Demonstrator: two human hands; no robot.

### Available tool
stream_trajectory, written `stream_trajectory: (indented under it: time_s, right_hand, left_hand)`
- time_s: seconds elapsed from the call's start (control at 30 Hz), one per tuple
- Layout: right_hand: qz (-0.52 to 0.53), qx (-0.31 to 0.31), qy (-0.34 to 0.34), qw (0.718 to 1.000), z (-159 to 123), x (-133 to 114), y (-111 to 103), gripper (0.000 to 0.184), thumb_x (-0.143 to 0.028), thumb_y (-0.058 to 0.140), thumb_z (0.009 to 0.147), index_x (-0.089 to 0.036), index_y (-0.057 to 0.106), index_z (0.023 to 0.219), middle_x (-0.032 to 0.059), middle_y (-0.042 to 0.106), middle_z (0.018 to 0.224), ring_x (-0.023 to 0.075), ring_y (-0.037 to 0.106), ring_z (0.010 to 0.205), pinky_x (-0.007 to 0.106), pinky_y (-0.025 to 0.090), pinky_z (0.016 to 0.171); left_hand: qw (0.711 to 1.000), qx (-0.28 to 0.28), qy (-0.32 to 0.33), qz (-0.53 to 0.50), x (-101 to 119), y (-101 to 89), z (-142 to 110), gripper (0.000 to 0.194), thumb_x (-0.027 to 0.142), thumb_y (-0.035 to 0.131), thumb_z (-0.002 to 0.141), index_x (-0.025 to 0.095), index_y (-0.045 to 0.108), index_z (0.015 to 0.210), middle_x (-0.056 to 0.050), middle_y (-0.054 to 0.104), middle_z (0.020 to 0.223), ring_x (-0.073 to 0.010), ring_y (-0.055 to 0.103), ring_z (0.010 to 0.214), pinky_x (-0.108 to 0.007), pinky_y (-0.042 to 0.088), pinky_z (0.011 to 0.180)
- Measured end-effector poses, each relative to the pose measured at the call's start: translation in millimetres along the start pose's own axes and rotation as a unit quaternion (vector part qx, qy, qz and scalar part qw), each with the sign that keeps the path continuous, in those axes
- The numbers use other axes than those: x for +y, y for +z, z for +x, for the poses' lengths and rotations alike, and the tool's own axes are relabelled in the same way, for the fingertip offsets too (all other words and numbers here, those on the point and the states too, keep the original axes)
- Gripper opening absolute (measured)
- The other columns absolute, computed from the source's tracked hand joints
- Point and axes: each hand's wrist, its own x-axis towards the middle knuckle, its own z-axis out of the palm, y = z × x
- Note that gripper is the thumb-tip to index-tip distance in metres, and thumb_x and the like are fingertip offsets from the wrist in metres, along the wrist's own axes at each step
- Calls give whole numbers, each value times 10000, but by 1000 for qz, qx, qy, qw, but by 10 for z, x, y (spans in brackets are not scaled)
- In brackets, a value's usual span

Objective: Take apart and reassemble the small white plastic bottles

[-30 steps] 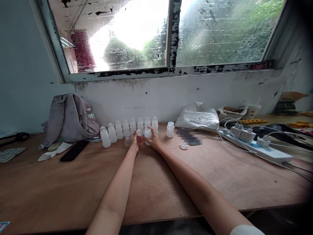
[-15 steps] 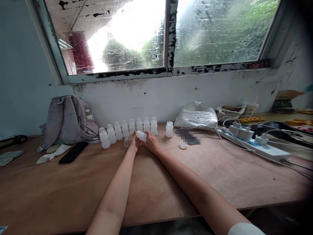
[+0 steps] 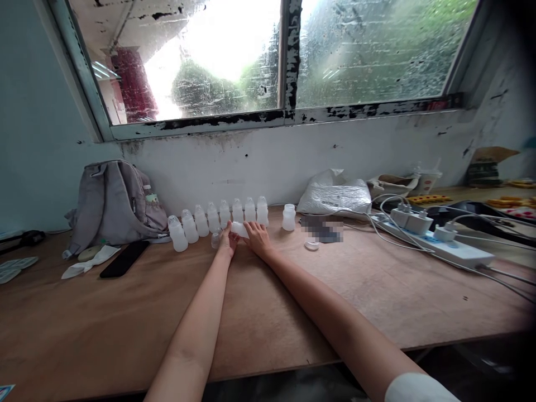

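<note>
Both arms reach far across a plywood table [image 3: 268,312] toward the wall. My right hand [image 3: 258,237] and my left hand [image 3: 227,242] meet around a small white plastic bottle [image 3: 239,229], held tipped on its side between them. Just behind stands a row of several capped white bottles [image 3: 218,219]. A clear cap [image 3: 216,240] sits on the table left of my left hand. An uncapped bottle [image 3: 288,217] stands apart to the right, with a small lid [image 3: 311,245] lying nearby.
A grey backpack [image 3: 115,204] leans against the wall at left, with a black phone [image 3: 125,258] and a white cloth [image 3: 86,266] in front. A white plastic bag [image 3: 335,192], a power strip [image 3: 435,243] with cables and some clutter lie at right.
The bottle stood upright under my right hand a second ago; now it is lifted and tipped sideways between both hands. The view has shifted slightly.
</note>
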Motion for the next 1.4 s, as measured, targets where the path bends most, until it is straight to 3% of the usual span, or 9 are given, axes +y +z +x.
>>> stream_trajectory:
  time_s: [0.3, 0.67, 0.9, 1.2, 1.4]
  right_hand:
    - [-36, 14, -10, 999, -1, -5, -12, 415, -265, 550, 746, -157, 439, 1131, 119, 532, 1020, 251, 437, 919, 333, 283, 795]
    - [-37, 6, 26, 999, 1, 6, 5, 432, -289, 553, 729, -149, 447, 1124, 113, 534, 992, 252, 433, 909, 330, 260, 798]
    - [-35, -1, 33, 999, -10, 6, -15, 463, -268, 539, 731, -153, 425, 1164, 120, 521, 1022, 253, 419, 920, 346, 229, 828]
    - [-42, 4, 56, 998, -11, 9, -6, 492, -218, 513, 711, -184, 418, 1193, 112, 503, 1052, 244, 406, 939, 361, 204, 849]
    - [-35, 1, 71, 997, -16, 3, -30, 477, -226, 514, 708, -192, 434, 1177, 107, 512, 1045, 244, 408, 950, 366, 195, 865]
  left_hand:
    - [1000, 5, 3, -6, -20, 19, -7, 334, 363, 732, 537, 155, 516, 683, 72, 480, 461, -44, 439, 383, -185, 377, 449]
    - [1000, 12, -6, -18, -6, 21, -19, 144, 226, 639, 629, 161, 575, 740, 30, 581, 603, -54, 480, 418, -211, 417, 493]
    - [999, 21, 32, 1, -57, 25, 2, 243, 212, 714, 557, 160, 593, 761, 48, 568, 583, -31, 451, 396, -191, 416, 485]
    - [998, 40, 40, 3, -52, 14, -1, 213, 223, 697, 587, 152, 590, 757, 36, 589, 614, -7, 391, 342, -212, 474, 516]
    - [999, 28, 37, 13, -30, 54, -48, 221, 136, 677, 589, 158, 602, 795, 31, 600, 650, -3, 398, 347, -194, 461, 493]
